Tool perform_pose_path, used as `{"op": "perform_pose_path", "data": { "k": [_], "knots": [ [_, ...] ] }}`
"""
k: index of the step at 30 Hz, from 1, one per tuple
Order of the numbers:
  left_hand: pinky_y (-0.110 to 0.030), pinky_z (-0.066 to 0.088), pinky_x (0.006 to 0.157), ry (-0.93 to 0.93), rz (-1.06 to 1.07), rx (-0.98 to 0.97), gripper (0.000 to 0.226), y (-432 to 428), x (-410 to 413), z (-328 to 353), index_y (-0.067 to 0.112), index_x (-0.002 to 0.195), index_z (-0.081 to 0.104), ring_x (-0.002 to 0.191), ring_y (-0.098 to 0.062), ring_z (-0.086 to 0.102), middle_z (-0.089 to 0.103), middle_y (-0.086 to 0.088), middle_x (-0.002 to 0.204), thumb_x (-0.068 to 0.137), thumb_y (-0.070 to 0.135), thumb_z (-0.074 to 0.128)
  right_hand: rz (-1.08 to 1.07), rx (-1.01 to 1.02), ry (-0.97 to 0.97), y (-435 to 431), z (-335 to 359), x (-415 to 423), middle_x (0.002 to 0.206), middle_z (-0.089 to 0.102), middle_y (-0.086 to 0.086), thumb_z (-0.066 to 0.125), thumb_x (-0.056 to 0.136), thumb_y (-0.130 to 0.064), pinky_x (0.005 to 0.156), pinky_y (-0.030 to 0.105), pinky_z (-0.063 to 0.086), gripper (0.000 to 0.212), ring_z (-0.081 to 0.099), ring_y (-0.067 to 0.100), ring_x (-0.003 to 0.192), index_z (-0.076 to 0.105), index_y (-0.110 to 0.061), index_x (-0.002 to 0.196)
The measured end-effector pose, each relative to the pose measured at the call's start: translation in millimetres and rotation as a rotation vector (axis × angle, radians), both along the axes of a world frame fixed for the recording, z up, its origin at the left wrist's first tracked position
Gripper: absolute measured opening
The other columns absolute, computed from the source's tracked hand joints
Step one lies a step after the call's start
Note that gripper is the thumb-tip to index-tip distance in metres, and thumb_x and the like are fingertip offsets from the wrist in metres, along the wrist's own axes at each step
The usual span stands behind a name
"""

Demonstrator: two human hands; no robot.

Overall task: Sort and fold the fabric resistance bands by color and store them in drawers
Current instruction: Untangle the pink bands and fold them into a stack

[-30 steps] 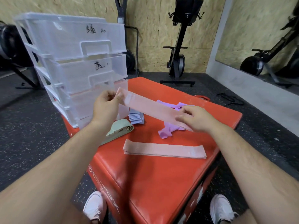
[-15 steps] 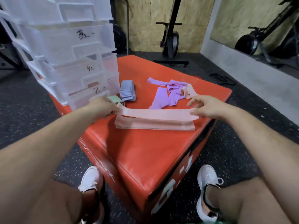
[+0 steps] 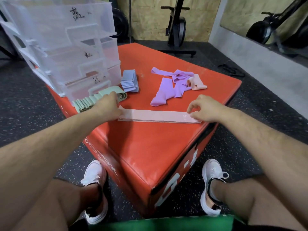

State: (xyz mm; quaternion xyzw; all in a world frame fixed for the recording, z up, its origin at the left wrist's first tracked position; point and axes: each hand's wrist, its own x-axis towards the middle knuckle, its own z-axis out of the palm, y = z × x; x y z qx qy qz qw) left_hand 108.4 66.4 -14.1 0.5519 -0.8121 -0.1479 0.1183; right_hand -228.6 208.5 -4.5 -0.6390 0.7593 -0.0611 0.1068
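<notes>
A flat stack of pink bands [image 3: 158,116] lies across the near part of the red box [image 3: 150,155], stretched between the two hands. The left hand [image 3: 106,105] is at the stack's left end with its fingers curled down and pinching that end. The right hand [image 3: 205,109] is at the other end with its fingers bent and arched and its thumb tip touching the top band; whether it pinches the fabric or only rests on it cannot be told. Just beyond the left hand, partly hidden by its knuckles, lies a row of folded green bands [image 3: 86,102], touching the foot of the clear plastic drawer unit [image 3: 66,47], which stands on the far left corner of the box and carries handwritten marks on its drawer fronts. To the right of the green ones, past the left hand and beside the drawers, sits a folded bundle of blue-grey bands [image 3: 129,80]. Between the hands and further away lies a rumpled heap of purple bands [image 3: 168,87], with a loose pink band [image 3: 197,83] touching its right side, beyond the right hand. Below the forearms, two white shoes [image 3: 211,185] stand on the speckled black floor [image 3: 25,97] on either side of the box's near corner.
</notes>
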Motion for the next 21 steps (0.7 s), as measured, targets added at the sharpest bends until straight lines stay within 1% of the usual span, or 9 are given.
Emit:
{"op": "perform_pose_path", "data": {
  "k": [2, 3, 5, 7, 11, 15, 18, 19, 21],
  "knots": [
    [-0.038, 0.044, 0.085, 0.011, -0.146, -0.089, 0.032, -2, -5, -2, 0.014, 0.102, 0.056, 0.102, -0.033, 0.054, 0.057, -0.012, 0.103, 0.078, 0.024, 0.074, 0.042, -0.033, 0.067, -3, 0, 5, 0.119, 0.051, -0.005, 0.067, 0.083, -0.035, 0.106, 0.039, 0.039, 0.025, 0.041, 0.021, 0.116, 0.070, -0.041, 0.107],
    [-0.039, 0.045, 0.088, 0.038, -0.241, -0.121, 0.032, -1, -9, -4, 0.015, 0.103, 0.060, 0.102, -0.032, 0.054, 0.058, -0.010, 0.102, 0.078, 0.029, 0.075, 0.088, -0.048, 0.063, -5, -1, 10, 0.124, 0.053, -0.006, 0.066, 0.082, -0.042, 0.108, 0.043, 0.037, 0.029, 0.041, 0.021, 0.120, 0.068, -0.043, 0.111],
    [-0.038, 0.046, 0.092, 0.043, -0.407, -0.121, 0.043, 8, -20, -5, 0.021, 0.105, 0.065, 0.102, -0.024, 0.058, 0.061, -0.003, 0.104, 0.075, 0.052, 0.069, 0.196, -0.019, 0.041, -8, -3, 22, 0.129, 0.057, -0.011, 0.057, 0.074, -0.059, 0.108, 0.047, 0.038, 0.046, 0.045, 0.020, 0.123, 0.065, -0.046, 0.117],
    [-0.038, 0.046, 0.095, -0.021, -0.482, -0.039, 0.058, 14, -30, -8, 0.031, 0.113, 0.064, 0.107, -0.018, 0.056, 0.060, 0.003, 0.112, 0.069, 0.069, 0.062, 0.253, 0.035, 0.028, -12, -8, 31, 0.132, 0.056, -0.015, 0.052, 0.068, -0.068, 0.108, 0.046, 0.038, 0.062, 0.048, 0.016, 0.125, 0.061, -0.045, 0.124],
    [-0.045, 0.045, 0.098, -0.086, -0.507, 0.045, 0.070, 15, -41, -17, 0.044, 0.121, 0.058, 0.111, -0.016, 0.055, 0.058, 0.009, 0.114, 0.060, 0.077, 0.052, 0.253, 0.074, 0.045, -19, -15, 35, 0.132, 0.055, -0.011, 0.063, 0.079, -0.058, 0.108, 0.046, 0.038, 0.054, 0.049, 0.017, 0.126, 0.056, -0.044, 0.130],
    [-0.044, 0.045, 0.098, -0.099, -0.514, 0.042, 0.058, 12, -43, -14, 0.045, 0.117, 0.061, 0.109, -0.016, 0.056, 0.058, 0.009, 0.109, 0.064, 0.067, 0.053, 0.251, 0.077, -0.018, -22, -16, 33, 0.122, 0.054, -0.011, 0.058, 0.072, -0.062, 0.105, 0.047, 0.041, 0.056, 0.051, 0.016, 0.118, 0.059, -0.044, 0.125],
    [-0.044, 0.044, 0.100, -0.113, -0.517, 0.020, 0.059, 15, -47, -13, 0.045, 0.114, 0.061, 0.112, -0.016, 0.055, 0.056, 0.009, 0.112, 0.061, 0.068, 0.049, 0.246, 0.060, -0.025, -23, -17, 33, 0.122, 0.056, -0.013, 0.052, 0.066, -0.071, 0.104, 0.044, 0.042, 0.064, 0.052, 0.013, 0.117, 0.060, -0.044, 0.124],
    [-0.044, 0.044, 0.100, -0.107, -0.518, 0.000, 0.061, 16, -49, -11, 0.044, 0.113, 0.061, 0.112, -0.016, 0.055, 0.055, 0.008, 0.112, 0.060, 0.071, 0.047, 0.235, 0.038, -0.047, -23, -16, 33, 0.121, 0.057, -0.015, 0.051, 0.067, -0.073, 0.104, 0.042, 0.043, 0.064, 0.053, 0.012, 0.116, 0.060, -0.044, 0.123],
    [-0.043, 0.045, 0.098, -0.081, -0.523, -0.050, 0.064, 17, -59, -6, 0.042, 0.112, 0.062, 0.109, -0.018, 0.055, 0.054, 0.007, 0.111, 0.061, 0.077, 0.045, 0.201, -0.030, -0.084, -23, -12, 30, 0.121, 0.060, -0.015, 0.053, 0.078, -0.066, 0.103, 0.041, 0.045, 0.052, 0.055, 0.011, 0.116, 0.062, -0.042, 0.123]
  ]
}}
